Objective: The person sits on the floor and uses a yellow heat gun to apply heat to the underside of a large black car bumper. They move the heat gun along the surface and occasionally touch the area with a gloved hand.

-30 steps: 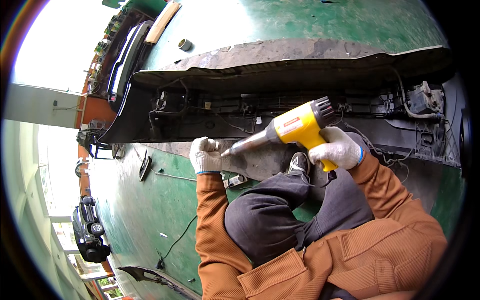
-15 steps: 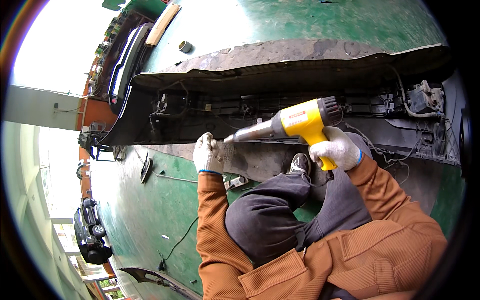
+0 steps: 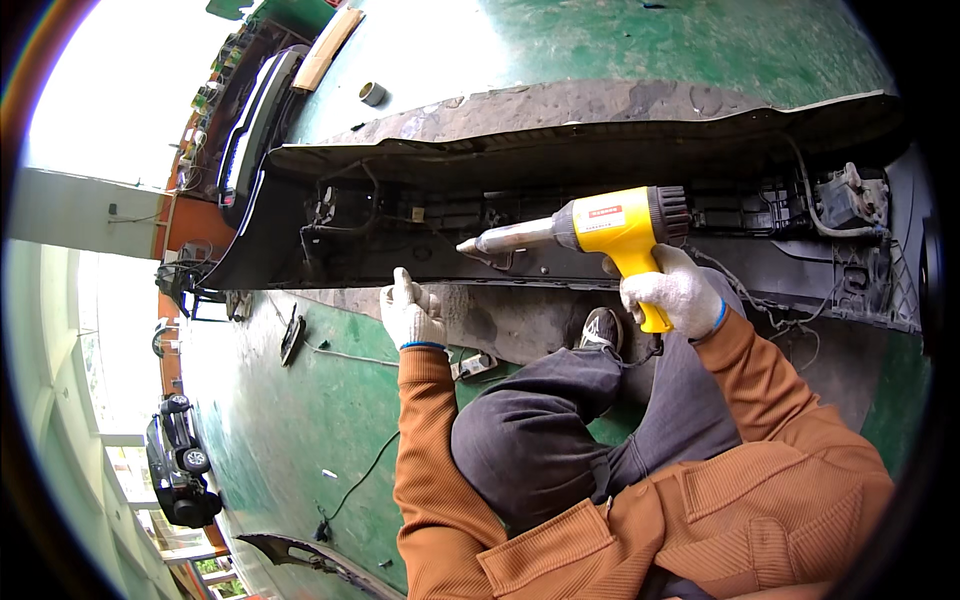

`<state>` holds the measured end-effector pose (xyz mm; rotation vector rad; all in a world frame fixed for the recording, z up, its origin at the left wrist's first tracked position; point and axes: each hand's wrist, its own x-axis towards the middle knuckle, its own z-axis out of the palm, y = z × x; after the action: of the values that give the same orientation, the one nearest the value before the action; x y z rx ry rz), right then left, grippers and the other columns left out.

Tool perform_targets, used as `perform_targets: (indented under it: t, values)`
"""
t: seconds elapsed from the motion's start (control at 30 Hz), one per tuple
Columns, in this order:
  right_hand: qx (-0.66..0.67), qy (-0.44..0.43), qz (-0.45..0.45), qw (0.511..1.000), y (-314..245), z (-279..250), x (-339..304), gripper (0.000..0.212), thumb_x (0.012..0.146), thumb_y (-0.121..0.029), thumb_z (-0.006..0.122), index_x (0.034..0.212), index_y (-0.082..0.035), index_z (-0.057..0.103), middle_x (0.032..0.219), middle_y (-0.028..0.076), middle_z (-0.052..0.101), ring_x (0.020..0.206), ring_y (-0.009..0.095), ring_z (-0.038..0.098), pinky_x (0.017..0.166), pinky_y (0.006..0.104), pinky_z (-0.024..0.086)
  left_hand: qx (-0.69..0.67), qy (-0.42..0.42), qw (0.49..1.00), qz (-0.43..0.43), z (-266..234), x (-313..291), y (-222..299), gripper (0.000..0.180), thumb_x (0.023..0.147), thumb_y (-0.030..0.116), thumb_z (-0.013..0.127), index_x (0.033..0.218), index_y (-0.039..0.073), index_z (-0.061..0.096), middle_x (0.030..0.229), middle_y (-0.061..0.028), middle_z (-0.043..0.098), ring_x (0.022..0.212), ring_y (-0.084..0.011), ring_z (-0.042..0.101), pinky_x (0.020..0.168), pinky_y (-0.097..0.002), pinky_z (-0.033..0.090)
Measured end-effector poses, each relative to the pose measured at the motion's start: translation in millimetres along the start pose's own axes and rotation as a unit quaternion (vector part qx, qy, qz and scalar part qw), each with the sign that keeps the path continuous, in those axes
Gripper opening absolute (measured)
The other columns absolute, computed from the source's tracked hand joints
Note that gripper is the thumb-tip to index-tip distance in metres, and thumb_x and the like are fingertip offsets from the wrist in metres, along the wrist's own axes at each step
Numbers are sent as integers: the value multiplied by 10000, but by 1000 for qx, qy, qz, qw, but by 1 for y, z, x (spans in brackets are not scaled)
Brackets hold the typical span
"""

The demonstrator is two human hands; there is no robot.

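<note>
A yellow heat gun (image 3: 640, 235) with a long metal nozzle is in my right hand (image 3: 680, 295), the gloved fingers wrapped round its handle. The nozzle points left over the inside of a long black car bumper (image 3: 400, 262) that lies across the floor before me. My left hand (image 3: 414, 314), also in a white glove, is at the bumper's near edge, left of and below the nozzle tip. One of its digits is stretched out and the others are curled in; I see nothing in them. The nozzle tip and the left hand are apart.
Wires (image 3: 790, 318) and a lamp-like unit (image 3: 850, 198) sit at the bumper's right end. A white power strip (image 3: 474, 366) lies by my knee, with cables over the green floor (image 3: 300, 440). Beyond the bumper are a tape roll (image 3: 372, 94) and another bumper (image 3: 262, 125).
The heat gun's nozzle has swung up and away from my left hand, to over the bumper's inside. One digit of my left hand has straightened from a closed grip.
</note>
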<state>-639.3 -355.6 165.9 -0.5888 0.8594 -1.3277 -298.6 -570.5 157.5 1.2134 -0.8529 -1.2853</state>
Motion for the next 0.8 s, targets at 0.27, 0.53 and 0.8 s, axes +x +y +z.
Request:
perform_targets:
  t: [0.27,0.53,0.8]
  values:
    - [-34,-21,-6,999,7,-4,-1,397,925,-114,716,1261,89,654,894,98,709,723,147,684,687,294,574,-86,-100,989,-66,2,3,1,128,1077,265,574,1132,177,499,1074,-67,469,957,-225,468,909,-493,447]
    - [-53,2,-29,998,-9,1,-10,385,931,-144,713,1247,71,666,862,77,698,682,136,663,657,274,557,665,-76,674,313,6,8,-3,888,985,548,720,1682,102,398,1739,-281,306,1608,-472,273,1309,-521,258]
    - [-62,29,-16,998,-33,-5,-10,325,922,-148,730,1178,46,681,877,70,710,700,124,673,660,262,558,780,-132,473,388,33,-18,-1,864,957,652,660,1669,208,456,1790,-160,264,1656,-425,180,1305,-641,136]
